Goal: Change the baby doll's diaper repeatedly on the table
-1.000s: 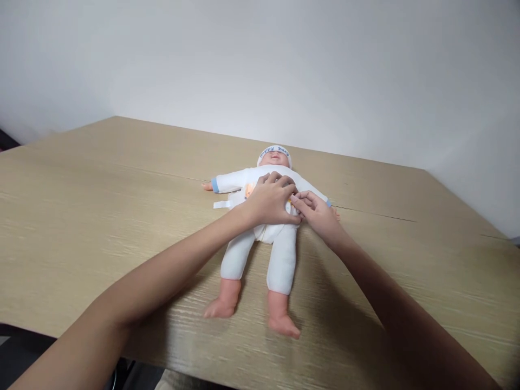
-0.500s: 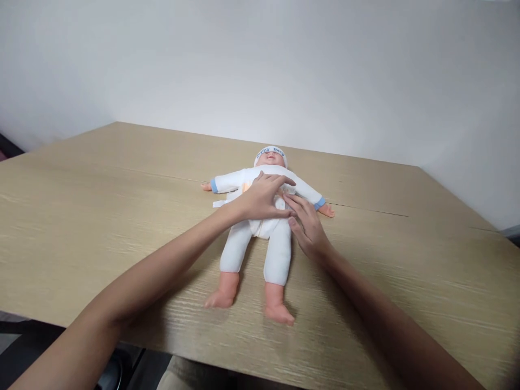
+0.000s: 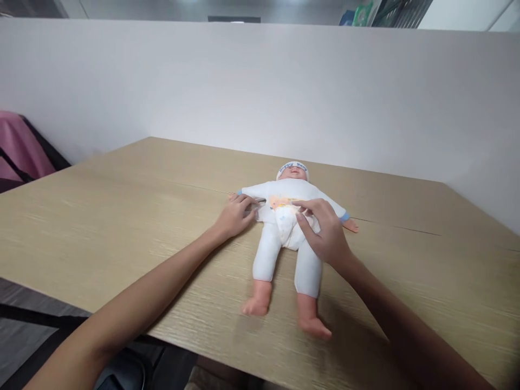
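1. Under the near edge of the light wooden table [image 3: 122, 238], a dark rounded object [image 3: 125, 372] shows; I cannot tell what it is.
2. The soft baby doll in a white suit [image 3: 266, 252] lies on its back at the table's middle. Its bare feet point to the near edge.
3. The right hand [image 3: 325, 235] rests on the doll's white nappy [image 3: 289, 230]. Its fingers are loosely spread, with thumb and forefinger apart on the cloth, and it covers the doll's hip on that side.
4. The left hand [image 3: 236, 216] lies on the table against the doll's other side, fingers curled at the sleeve. I cannot tell whether they pinch it.
5. The doll's capped head points to the far edge.
6. A white partition wall [image 3: 260, 92] stands behind the far edge. A pink cloth [image 3: 18, 151] lies beyond the left edge.
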Motion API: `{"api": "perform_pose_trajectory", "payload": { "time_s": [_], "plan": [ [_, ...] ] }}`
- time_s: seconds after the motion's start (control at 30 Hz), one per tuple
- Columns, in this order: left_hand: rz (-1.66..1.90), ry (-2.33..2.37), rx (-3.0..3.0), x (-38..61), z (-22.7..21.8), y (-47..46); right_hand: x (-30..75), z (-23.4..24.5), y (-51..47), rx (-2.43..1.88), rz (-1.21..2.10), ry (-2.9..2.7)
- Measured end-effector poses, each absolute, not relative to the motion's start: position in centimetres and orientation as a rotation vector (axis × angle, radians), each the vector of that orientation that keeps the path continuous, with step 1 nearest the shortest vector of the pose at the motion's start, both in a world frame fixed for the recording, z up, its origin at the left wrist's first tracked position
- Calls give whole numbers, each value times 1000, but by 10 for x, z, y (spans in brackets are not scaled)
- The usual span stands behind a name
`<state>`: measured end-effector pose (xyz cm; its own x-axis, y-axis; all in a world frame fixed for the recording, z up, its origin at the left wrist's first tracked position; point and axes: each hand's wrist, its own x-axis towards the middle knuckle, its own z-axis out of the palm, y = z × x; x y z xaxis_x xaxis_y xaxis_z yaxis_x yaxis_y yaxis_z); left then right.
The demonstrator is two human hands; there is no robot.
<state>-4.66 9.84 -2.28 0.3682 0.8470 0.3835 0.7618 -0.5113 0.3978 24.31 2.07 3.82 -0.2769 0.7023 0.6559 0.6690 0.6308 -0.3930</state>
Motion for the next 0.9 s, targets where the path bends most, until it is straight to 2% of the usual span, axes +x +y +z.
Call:
{"api": "perform_pose_trajectory", "payload": {
  "time_s": [0.17, 0.37, 0.9],
  "plan": [
    [819, 1645, 2360, -39, -30, 97, 202, 68, 45, -1283, 158, -2178],
    [779, 1770, 2176, -42, -34, 106, 183, 58, 65, -1560, 99, -2237],
    [702, 1631, 1961, -48, -12, 115, 187, 52, 69, -1500, 121, -2221]
  ]
}}
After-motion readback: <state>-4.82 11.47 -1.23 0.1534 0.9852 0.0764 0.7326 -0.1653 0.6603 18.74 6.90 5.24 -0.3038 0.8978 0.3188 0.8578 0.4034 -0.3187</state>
